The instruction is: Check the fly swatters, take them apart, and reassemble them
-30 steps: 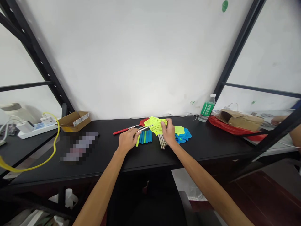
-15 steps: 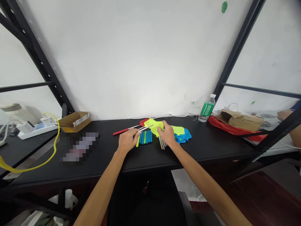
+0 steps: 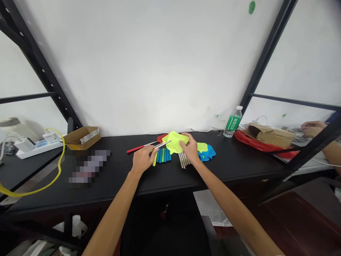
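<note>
My left hand [image 3: 144,157] is closed on a thin metal rod [image 3: 163,144] that points to the right. Pinched in my right hand [image 3: 190,146] is a yellow-green perforated fly swatter head [image 3: 176,141]. The rod's tip overlaps the swatter head's left part; I cannot tell whether they are joined. Behind my left hand lies a red fly swatter [image 3: 135,149], its head partly hidden. Below the held head are several blue and green handles [image 3: 164,155] in a row. Several metal rods [image 3: 183,160] lie under my right hand. Beside it sit stacked blue swatter heads [image 3: 210,153] with a yellow-green head [image 3: 203,147].
On the black table [image 3: 117,185] stand a small open cardboard box [image 3: 82,138] at left and a water bottle [image 3: 233,122] at right. A torn cardboard package [image 3: 269,135] lies on red plastic. A yellow cable [image 3: 61,160] hangs at left. Another person's hand [image 3: 314,128] is at far right.
My right hand has turned the yellow-green swatter head, so more of its face shows. My left hand still holds the rod. Another person's hand shows more fully at far right.
</note>
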A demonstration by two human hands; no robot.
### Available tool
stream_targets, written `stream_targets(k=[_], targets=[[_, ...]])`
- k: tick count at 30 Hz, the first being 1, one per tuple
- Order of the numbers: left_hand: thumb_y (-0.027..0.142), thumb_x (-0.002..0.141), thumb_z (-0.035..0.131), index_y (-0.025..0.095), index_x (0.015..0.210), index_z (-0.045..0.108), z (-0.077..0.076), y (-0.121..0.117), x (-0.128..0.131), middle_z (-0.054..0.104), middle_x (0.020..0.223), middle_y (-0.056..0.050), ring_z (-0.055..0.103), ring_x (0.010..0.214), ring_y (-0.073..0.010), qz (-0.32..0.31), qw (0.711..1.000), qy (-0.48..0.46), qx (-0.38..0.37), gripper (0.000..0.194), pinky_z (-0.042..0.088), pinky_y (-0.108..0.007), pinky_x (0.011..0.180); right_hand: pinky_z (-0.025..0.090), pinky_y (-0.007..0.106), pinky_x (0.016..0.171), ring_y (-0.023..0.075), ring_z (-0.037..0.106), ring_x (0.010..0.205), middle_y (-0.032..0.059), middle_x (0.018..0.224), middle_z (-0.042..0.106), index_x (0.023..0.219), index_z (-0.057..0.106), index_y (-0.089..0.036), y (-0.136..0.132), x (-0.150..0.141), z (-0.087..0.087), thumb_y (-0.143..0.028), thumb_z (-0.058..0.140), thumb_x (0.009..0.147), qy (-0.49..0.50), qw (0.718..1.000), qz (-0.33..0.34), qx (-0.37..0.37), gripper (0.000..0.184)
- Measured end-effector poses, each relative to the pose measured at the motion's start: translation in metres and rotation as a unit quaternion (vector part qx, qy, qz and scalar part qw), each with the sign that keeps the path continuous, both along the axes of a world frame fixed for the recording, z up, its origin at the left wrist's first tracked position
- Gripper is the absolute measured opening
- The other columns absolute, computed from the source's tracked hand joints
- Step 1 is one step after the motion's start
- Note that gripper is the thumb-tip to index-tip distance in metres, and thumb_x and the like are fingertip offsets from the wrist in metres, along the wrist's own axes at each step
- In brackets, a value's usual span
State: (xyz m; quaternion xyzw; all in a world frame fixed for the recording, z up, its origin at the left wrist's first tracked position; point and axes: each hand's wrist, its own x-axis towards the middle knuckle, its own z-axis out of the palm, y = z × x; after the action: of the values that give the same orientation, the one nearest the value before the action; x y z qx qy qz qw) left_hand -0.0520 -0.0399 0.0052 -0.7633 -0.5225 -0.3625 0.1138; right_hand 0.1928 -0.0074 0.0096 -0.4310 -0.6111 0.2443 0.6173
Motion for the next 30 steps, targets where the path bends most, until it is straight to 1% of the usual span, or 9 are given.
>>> stream_targets(k=[2, 4, 6, 9, 12, 21, 30], targets=[[0.045, 0.1, 0.042, 0.023, 0.101, 0.072, 0.0, 0.0, -0.001, 0.075, 0.098, -0.004, 0.068, 0.087, -0.0187, -0.002, 1.0, 0.0, 0.0, 0.037, 0.042, -0.027, 0.066, 0.039, 0.023, 0.04, 0.0109, 0.047, 0.046, -0.0015, 0.071, 0.059, 0.109, 0.063, -0.02, 0.006, 0.0, -0.003, -0.04, 0.066, 0.077, 0.071, 0.996, 0.044, -0.029, 0.038], [0.046, 0.1, 0.042, 0.023, 0.102, 0.072, -0.001, 0.0, -0.001, 0.075, 0.098, -0.004, 0.068, 0.087, -0.0189, -0.002, 1.0, 0.001, -0.001, 0.038, 0.042, -0.027, 0.066, 0.042, 0.023, 0.039, 0.0107, 0.05, 0.048, -0.0012, 0.072, 0.059, 0.098, 0.063, -0.019, 0.011, 0.0, -0.005, -0.043, 0.071, 0.072, 0.132, 0.987, 0.072, -0.052, 0.036], [0.046, 0.1, 0.041, 0.023, 0.102, 0.072, -0.001, 0.001, -0.002, 0.075, 0.097, -0.004, 0.068, 0.086, -0.0189, 0.001, 1.0, 0.0, -0.003, 0.038, 0.042, -0.027, 0.066, 0.044, 0.023, 0.039, 0.0115, 0.054, 0.05, -0.0001, 0.073, 0.062, 0.092, 0.063, -0.019, 0.014, 0.002, -0.006, -0.046, 0.073, 0.07, 0.18, 0.978, 0.083, -0.068, 0.036], [0.046, 0.1, 0.04, 0.023, 0.103, 0.072, -0.001, 0.0, -0.001, 0.075, 0.098, -0.004, 0.068, 0.087, -0.0189, 0.0, 1.0, -0.005, -0.005, 0.039, 0.043, -0.027, 0.067, 0.044, 0.022, 0.04, 0.0134, 0.061, 0.054, 0.0029, 0.078, 0.067, 0.091, 0.065, -0.017, 0.017, 0.005, -0.005, -0.046, 0.072, 0.07, 0.222, 0.968, 0.084, -0.084, 0.036], [0.046, 0.1, 0.04, 0.023, 0.104, 0.071, -0.001, 0.0, -0.001, 0.075, 0.099, -0.005, 0.068, 0.088, -0.0189, -0.002, 1.0, -0.012, -0.006, 0.039, 0.043, -0.027, 0.068, 0.043, 0.021, 0.041, 0.0143, 0.065, 0.055, 0.0042, 0.081, 0.069, 0.093, 0.067, -0.017, 0.018, 0.007, -0.006, -0.043, 0.072, 0.069, 0.22, 0.969, 0.076, -0.086, 0.036], [0.047, 0.1, 0.04, 0.023, 0.103, 0.071, 0.001, -0.001, -0.001, 0.075, 0.101, -0.005, 0.069, 0.09, -0.0191, -0.004, 1.0, -0.022, -0.008, 0.039, 0.045, -0.027, 0.069, 0.042, 0.021, 0.041, 0.0143, 0.065, 0.054, 0.0042, 0.083, 0.07, 0.099, 0.067, -0.017, 0.019, 0.005, -0.008, -0.041, 0.071, 0.069, 0.211, 0.972, 0.052, -0.088, 0.038], [0.049, 0.099, 0.04, 0.022, 0.103, 0.072, 0.001, 0.0, -0.001, 0.076, 0.101, -0.006, 0.069, 0.089, -0.0206, -0.003, 1.0, -0.022, -0.008, 0.041, 0.045, -0.027, 0.069, 0.041, 0.021, 0.04, 0.0144, 0.065, 0.053, 0.0031, 0.078, 0.069, 0.099, 0.066, -0.017, 0.018, 0.004, -0.008, -0.043, 0.071, 0.07, 0.212, 0.971, 0.063, -0.09, 0.039]])
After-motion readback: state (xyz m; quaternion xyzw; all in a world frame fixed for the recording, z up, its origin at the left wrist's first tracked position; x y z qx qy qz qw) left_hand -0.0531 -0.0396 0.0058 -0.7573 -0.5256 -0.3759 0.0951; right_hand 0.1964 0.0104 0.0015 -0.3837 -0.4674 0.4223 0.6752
